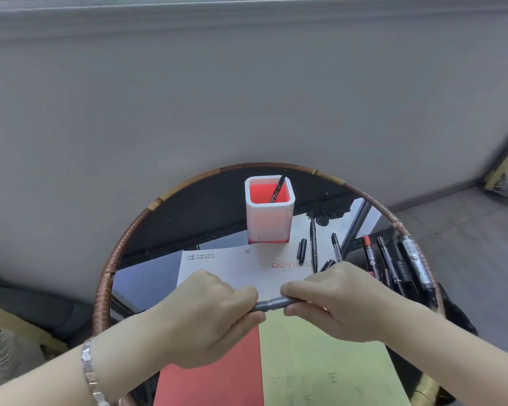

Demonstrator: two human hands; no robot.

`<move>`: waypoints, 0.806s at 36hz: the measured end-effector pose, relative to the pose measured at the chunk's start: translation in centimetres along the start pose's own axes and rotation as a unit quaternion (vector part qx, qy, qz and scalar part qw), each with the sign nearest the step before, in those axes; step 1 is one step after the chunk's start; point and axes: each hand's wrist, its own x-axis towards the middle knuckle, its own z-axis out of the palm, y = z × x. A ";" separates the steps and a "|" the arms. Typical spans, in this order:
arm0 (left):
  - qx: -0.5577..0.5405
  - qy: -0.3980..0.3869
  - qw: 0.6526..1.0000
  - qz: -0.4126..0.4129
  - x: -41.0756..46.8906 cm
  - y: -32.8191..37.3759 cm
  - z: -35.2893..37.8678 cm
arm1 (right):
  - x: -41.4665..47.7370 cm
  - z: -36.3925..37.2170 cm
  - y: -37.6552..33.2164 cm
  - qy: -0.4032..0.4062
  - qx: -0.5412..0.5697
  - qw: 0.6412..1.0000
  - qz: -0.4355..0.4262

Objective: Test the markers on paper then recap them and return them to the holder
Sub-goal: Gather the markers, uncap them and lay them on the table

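A grey marker (273, 304) lies level between both fists above the paper. My left hand (208, 315) grips its left end and my right hand (335, 303) grips its right end; most of the marker is hidden inside them. Below the hands lie a green sheet (323, 358) with faint pen marks and a red sheet (214, 385). The white square holder (269, 221) with a red inside stands at the back of the table, one black marker (277, 190) leaning in it. Several more markers (393, 265) lie loose at the right.
The round glass table has a wicker rim (121, 244). A white printed card (232, 265) lies in front of the holder, a loose black cap (302, 249) beside it. A grey wall rises right behind the table. A bracelet is on my left wrist.
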 end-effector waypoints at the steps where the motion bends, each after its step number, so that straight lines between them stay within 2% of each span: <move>1: -0.040 0.021 0.998 -0.035 -0.7 -0.5 -0.1 | -0.7 -0.3 1.1 0.018 0.016 0.999 0.039; 3: -0.153 0.057 0.974 -0.154 -2.8 -2.2 -0.3 | -2.6 -1.4 3.9 0.085 0.032 0.986 0.141; 5: -0.193 0.074 0.942 -0.265 -4.5 -3.9 -0.1 | -3.7 -2.0 5.7 0.105 0.026 0.972 0.206; 8: -0.175 0.007 0.923 -0.342 -3.4 -3.5 0.9 | -1.6 -1.4 5.4 0.044 0.047 0.968 0.244; 10: -0.196 -0.014 0.912 -0.361 -1.7 -2.5 1.8 | 0.0 -0.5 4.5 0.009 0.080 0.961 0.266; 13: -0.248 0.023 0.891 -0.381 0.3 -1.4 3.2 | 0.7 0.7 4.3 -0.004 0.063 0.971 0.232; 18: -0.341 0.064 0.824 -0.448 1.2 -0.8 5.0 | 1.6 0.9 5.0 0.017 -0.029 0.996 0.077; 21: -0.352 0.094 0.812 -0.455 1.2 -0.7 5.3 | 2.8 1.5 5.9 0.005 -0.069 0.997 0.019; 24: -0.364 0.119 0.798 -0.464 1.2 -0.5 5.2 | 3.8 2.4 7.0 -0.022 -0.091 0.996 -0.006; 29: -0.365 0.127 0.794 -0.469 2.4 -0.1 5.0 | 4.1 3.3 8.7 -0.027 -0.102 0.994 0.007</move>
